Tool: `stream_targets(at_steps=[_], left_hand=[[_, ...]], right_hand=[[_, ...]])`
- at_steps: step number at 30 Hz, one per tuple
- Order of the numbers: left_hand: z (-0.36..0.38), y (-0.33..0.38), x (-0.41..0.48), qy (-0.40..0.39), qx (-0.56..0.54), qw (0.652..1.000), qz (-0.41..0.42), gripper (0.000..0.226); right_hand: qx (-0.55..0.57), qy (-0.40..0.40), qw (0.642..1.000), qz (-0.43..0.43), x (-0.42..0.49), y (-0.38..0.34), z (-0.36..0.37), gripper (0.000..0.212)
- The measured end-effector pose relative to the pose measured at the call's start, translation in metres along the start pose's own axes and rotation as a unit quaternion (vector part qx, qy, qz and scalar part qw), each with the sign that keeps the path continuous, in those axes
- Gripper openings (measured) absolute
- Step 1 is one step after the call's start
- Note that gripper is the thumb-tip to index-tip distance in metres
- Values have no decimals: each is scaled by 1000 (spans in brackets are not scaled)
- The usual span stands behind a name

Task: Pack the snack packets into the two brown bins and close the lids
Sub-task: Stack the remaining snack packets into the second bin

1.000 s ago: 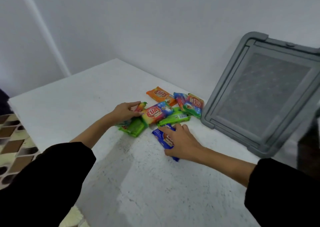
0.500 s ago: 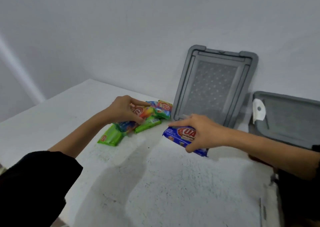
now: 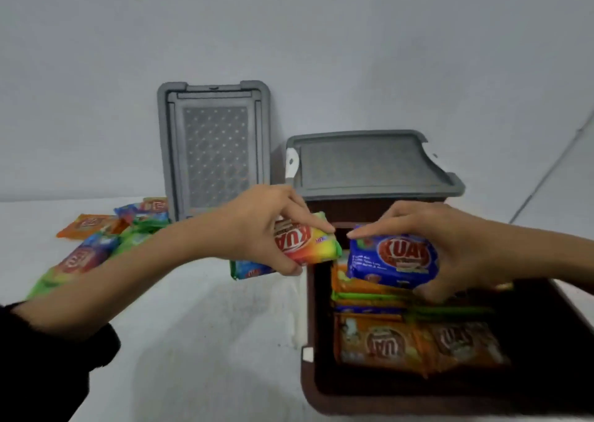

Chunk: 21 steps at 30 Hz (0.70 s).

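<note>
From the head camera, we see our left hand (image 3: pixel 257 228) gripping a rainbow-coloured snack packet (image 3: pixel 305 244) plus a blue-green one (image 3: pixel 250 270) beneath it, just left of the open brown bin (image 3: pixel 310 373). Our right hand (image 3: pixel 450 248) clasps a blue snack packet (image 3: pixel 392 257) over that bin's far end, above orange packets (image 3: pixel 401 344) stacked inside. More loose packets (image 3: pixel 96 244) lie by the table's far left edge. A grey lid (image 3: pixel 212 148) leans upright against the wall; a second lid (image 3: pixel 369 164) caps the far bin.

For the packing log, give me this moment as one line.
left hand: holds rainbow packet | right hand: lowers blue packet into open brown bin | rear bin: lidded
</note>
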<state>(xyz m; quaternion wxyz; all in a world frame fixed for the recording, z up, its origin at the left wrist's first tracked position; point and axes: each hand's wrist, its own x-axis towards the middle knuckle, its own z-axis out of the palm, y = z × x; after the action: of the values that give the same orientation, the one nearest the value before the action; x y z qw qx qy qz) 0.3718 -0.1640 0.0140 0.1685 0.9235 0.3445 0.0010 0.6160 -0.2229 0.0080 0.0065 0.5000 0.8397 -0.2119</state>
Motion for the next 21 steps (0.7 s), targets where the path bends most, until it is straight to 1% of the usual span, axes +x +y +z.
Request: stream_targets(at_steps=[2, 4, 6, 9, 13, 15, 18, 21], left_hand=[[18, 24, 19, -31, -1, 999, 42, 60], [40, 42, 34, -43, -4, 996, 75, 59], [62, 58, 47, -59, -4, 994, 88, 60], [86, 71, 60, -93, 5, 991, 95, 62], [109, 81, 64, -95, 119, 982, 115, 66], [123, 89, 63, -97, 173, 972, 123, 61], [135, 96, 67, -112, 264, 950, 124, 54], [137, 96, 72, -113, 281, 945, 121, 54]], right_hand=[[-9, -31, 999, 23, -23, 17, 11, 91], [-19, -73, 996, 47, -39, 30, 23, 90], [-19, -114, 990, 76, -50, 41, 35, 90], [-22, -140, 985, 99, -60, 57, 54, 89], [-98, -121, 986, 60, -63, 69, 78, 83], [-138, -111, 983, 42, -64, 71, 86, 79], [-173, -107, 978, 37, -64, 74, 93, 77], [-193, -113, 974, 34, -62, 75, 96, 77]])
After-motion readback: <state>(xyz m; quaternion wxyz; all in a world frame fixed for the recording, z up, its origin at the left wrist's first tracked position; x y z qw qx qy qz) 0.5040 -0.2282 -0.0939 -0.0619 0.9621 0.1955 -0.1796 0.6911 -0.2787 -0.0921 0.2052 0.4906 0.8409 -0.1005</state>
